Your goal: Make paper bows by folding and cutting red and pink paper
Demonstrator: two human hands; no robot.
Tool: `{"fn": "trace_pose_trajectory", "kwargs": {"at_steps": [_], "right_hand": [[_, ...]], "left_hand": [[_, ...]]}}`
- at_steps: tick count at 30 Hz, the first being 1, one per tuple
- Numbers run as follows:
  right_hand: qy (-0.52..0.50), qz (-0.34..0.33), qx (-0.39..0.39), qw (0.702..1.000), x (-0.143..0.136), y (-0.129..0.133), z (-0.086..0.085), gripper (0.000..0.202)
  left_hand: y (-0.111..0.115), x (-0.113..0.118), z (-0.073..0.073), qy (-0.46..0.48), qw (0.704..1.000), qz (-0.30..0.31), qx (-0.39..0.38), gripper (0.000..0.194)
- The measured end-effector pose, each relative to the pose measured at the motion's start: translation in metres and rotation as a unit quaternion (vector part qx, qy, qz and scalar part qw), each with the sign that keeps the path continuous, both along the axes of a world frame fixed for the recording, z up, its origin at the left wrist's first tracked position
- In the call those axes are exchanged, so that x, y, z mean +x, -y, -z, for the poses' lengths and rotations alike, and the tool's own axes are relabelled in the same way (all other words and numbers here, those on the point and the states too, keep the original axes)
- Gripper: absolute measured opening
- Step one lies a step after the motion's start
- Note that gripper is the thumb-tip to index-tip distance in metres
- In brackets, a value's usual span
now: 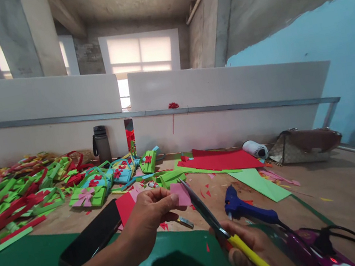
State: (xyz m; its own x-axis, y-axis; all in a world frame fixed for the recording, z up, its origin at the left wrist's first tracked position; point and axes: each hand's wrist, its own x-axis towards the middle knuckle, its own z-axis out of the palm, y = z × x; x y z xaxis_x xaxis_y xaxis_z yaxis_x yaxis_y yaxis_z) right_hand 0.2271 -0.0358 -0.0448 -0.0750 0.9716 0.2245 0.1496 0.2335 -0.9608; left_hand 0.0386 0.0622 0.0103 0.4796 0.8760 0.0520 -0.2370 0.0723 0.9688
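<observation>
Pinched between the thumb and fingers of my left hand point(152, 215) is a small pink paper piece point(182, 194). My right hand point(252, 243) grips scissors point(208, 213) with yellow handles, their blades pointing up and left. The blade tips are at the top right edge of the pink piece; whether they cut into it I cannot tell. Behind my left hand lies red paper point(126, 206), and a small cutter knife point(185, 222) is just below the fingers. A blue glue gun point(245, 208) rests right of the scissors.
A black phone point(92, 235) lies on the green mat point(25, 265). Green and blue paper bags point(94, 193) pile up at the left, near a dark bottle point(101, 144). Red sheets point(220, 160), a thread spool point(255, 149), a handbag point(303, 147) and a purple power strip point(307, 247) occupy the right.
</observation>
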Motion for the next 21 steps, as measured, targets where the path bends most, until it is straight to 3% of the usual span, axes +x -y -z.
{"fn": "trace_pose_trajectory", "kwargs": {"at_steps": [21], "right_hand": [[0.088,-0.036,0.014,0.995,0.008,-0.001,-0.006,0.065]], "left_hand": [[-0.01,-0.008,0.0,-0.004,0.998,0.061,0.02,0.026]]}}
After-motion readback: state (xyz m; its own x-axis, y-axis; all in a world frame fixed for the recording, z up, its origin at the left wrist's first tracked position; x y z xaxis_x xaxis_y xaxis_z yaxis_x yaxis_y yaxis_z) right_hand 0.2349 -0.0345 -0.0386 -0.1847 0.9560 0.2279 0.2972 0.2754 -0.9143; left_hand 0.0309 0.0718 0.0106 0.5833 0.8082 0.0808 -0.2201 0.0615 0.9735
